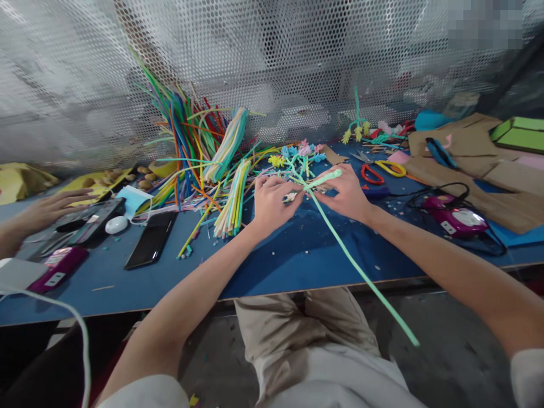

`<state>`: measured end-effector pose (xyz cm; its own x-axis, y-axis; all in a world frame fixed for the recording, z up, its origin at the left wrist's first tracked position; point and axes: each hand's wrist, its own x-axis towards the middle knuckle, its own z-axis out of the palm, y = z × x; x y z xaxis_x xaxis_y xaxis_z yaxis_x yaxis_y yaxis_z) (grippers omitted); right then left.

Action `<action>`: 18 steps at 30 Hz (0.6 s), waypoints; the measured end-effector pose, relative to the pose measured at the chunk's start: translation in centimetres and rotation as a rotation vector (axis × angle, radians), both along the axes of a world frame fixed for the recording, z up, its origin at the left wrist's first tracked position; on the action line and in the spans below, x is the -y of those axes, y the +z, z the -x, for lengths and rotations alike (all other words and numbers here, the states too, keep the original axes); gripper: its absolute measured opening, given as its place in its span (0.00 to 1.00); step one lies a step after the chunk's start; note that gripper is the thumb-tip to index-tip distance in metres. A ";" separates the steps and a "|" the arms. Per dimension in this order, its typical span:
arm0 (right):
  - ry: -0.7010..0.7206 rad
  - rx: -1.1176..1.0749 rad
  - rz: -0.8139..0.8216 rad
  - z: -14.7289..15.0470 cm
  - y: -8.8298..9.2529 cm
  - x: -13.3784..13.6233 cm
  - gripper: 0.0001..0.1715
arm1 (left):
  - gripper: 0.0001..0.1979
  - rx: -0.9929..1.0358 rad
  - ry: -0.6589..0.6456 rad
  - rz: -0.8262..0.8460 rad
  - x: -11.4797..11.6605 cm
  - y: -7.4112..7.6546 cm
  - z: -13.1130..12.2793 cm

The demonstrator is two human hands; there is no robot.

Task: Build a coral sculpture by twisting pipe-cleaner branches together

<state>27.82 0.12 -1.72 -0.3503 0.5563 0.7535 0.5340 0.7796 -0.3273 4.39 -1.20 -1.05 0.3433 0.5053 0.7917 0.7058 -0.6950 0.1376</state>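
Observation:
My left hand (272, 199) and my right hand (346, 191) meet over the blue table (297, 258). Both grip a light green pipe cleaner (361, 272) whose long tail runs down past the table's front edge. Its upper end (325, 178) is being wound around the stem of a pipe-cleaner flower bunch (297, 154) with yellow, blue and pink blooms lying just behind my fingers.
A heap of coloured pipe cleaners (199, 147) lies to the left. A black phone (152, 239) and a white mouse (116, 224) sit near another person's hand (46, 208). Red and yellow scissors (380, 169), a pink glue gun (457, 218) and cardboard (467, 164) lie right.

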 end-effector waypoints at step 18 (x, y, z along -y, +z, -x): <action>-0.017 -0.082 -0.006 0.1 0.4 -0.1 0.20 | 0.07 -0.146 -0.012 0.003 0.8 0.7 -0.2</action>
